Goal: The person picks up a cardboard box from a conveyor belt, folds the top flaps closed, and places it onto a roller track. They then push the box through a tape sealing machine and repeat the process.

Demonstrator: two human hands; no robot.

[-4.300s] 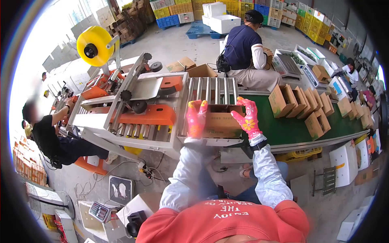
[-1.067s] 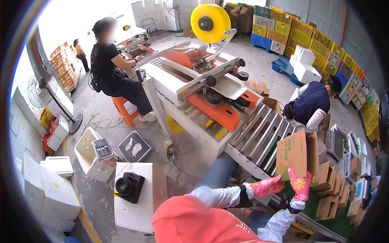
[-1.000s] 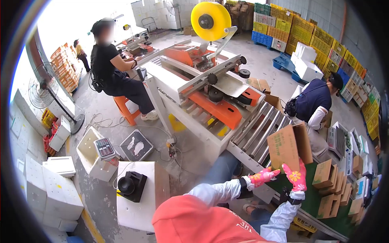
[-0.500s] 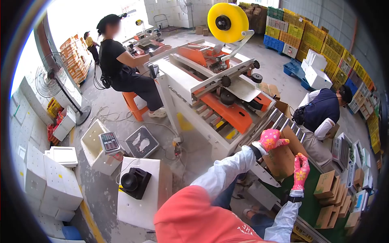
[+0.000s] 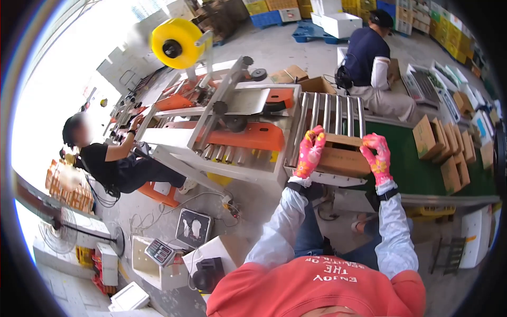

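Your box point(image 5: 342, 160) is plain brown cardboard with its top open and its long side facing you. It sits on the near end of the steel rollers point(image 5: 331, 112), beside the green belt point(image 5: 422, 171). Your left hand point(image 5: 310, 151) presses flat against its left end, fingers together. Your right hand point(image 5: 376, 158) curls over its right end.

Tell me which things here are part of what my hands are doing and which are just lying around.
In hand:
- cardboard box, held between left hand and right hand
- roller table, with the box at its near end
- taping machine, next along the line

Lying about:
- floor scale
- fan
- white foam box
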